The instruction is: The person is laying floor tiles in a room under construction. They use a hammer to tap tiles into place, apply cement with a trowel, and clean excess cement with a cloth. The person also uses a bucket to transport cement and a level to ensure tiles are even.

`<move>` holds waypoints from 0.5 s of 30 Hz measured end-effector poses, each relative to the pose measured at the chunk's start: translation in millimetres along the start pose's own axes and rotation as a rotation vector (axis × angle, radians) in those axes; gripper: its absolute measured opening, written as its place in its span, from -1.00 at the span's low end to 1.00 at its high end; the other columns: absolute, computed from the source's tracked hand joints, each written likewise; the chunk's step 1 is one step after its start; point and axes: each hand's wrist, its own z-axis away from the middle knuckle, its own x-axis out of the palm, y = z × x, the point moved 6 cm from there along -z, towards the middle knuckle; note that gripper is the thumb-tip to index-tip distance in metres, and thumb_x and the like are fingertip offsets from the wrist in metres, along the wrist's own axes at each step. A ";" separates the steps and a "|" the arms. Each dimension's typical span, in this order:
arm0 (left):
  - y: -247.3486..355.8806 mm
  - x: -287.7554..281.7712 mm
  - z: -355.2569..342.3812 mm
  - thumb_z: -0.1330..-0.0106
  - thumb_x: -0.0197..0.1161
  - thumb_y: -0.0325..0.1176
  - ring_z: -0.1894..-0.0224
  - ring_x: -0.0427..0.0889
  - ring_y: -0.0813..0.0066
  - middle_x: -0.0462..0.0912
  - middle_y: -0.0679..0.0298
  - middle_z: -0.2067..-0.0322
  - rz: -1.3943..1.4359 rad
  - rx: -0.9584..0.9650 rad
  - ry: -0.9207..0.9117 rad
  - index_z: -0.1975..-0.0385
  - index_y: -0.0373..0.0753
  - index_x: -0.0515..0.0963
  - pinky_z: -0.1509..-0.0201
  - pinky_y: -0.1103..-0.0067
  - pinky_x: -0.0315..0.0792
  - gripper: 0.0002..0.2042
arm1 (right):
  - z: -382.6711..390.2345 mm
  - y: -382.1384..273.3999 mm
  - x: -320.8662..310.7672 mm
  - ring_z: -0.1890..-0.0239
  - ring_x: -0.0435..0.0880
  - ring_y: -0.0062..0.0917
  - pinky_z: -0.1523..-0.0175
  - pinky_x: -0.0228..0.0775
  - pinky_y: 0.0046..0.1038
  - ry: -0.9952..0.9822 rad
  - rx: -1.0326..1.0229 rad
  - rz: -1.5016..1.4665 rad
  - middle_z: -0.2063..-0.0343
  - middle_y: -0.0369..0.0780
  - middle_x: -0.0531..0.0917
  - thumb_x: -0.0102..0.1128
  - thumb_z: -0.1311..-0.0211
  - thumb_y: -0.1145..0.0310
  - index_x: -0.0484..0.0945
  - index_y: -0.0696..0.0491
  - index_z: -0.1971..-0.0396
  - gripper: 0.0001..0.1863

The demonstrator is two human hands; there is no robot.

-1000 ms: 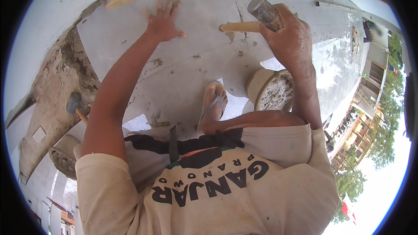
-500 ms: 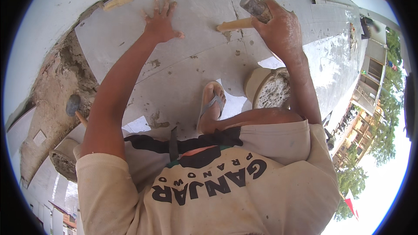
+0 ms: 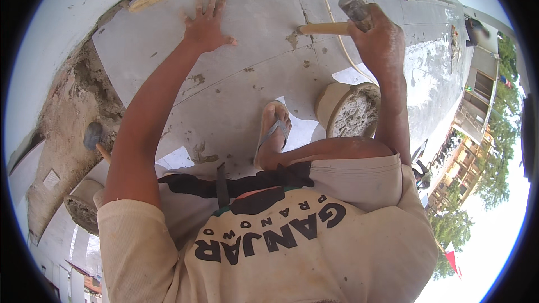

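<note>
My left hand [image 3: 206, 31] lies with its fingers spread on a large grey floor tile [image 3: 163, 50] near the wall, holding nothing. My right hand [image 3: 383, 42] is closed round the dark head of a mallet [image 3: 355, 10], so the tool is held by its head end. Its pale wooden handle [image 3: 325, 28] points left, the free end close over the tile joint; contact cannot be made out. A second mallet with a dark head [image 3: 93, 136] lies to the left of my left arm, its handle partly hidden.
A bucket of grey mortar [image 3: 353, 113] stands below my right hand, near my sandalled foot [image 3: 274, 129]. Another mortar bucket [image 3: 82, 206] is at lower left. Rough bare mortar [image 3: 90, 87] runs beside the white wall [image 3: 62, 28]. A pale cable [image 3: 325, 0] crosses the tiles.
My right hand has moved right with the mallet, and the handle's end has shifted right along the tile. More of the cable shows. My left hand stays nearly in place.
</note>
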 end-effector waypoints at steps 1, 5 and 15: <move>2.7 -4.5 -4.1 0.00 0.34 0.39 -0.56 -0.38 -0.02 -0.35 0.25 -0.55 -0.009 0.001 0.006 -0.54 0.04 -0.18 -0.38 -0.38 -0.26 0.17 | -1.9 4.4 11.3 0.22 0.73 -0.17 0.08 0.55 -0.19 -0.009 -0.017 0.099 0.35 -0.10 0.73 0.37 -0.13 0.24 0.57 0.03 0.10 -0.65; 0.3 -11.9 -1.2 0.01 0.34 0.40 -0.56 -0.37 -0.03 -0.35 0.25 -0.55 -0.028 -0.026 -0.049 -0.54 0.03 -0.18 -0.38 -0.39 -0.26 0.18 | -6.9 10.9 0.5 0.23 0.74 -0.18 0.09 0.57 -0.20 0.057 -0.019 0.097 0.35 -0.10 0.73 0.37 -0.13 0.23 0.58 0.04 0.12 -0.65; -3.0 -13.1 -5.8 0.02 0.34 0.40 -0.56 -0.37 -0.03 -0.34 0.24 -0.55 0.008 -0.018 0.000 -0.54 0.02 -0.17 -0.38 -0.38 -0.25 0.18 | -8.1 10.6 -6.0 0.24 0.74 -0.18 0.12 0.55 -0.18 0.086 -0.025 0.017 0.34 -0.07 0.73 0.36 -0.11 0.24 0.59 0.07 0.13 -0.65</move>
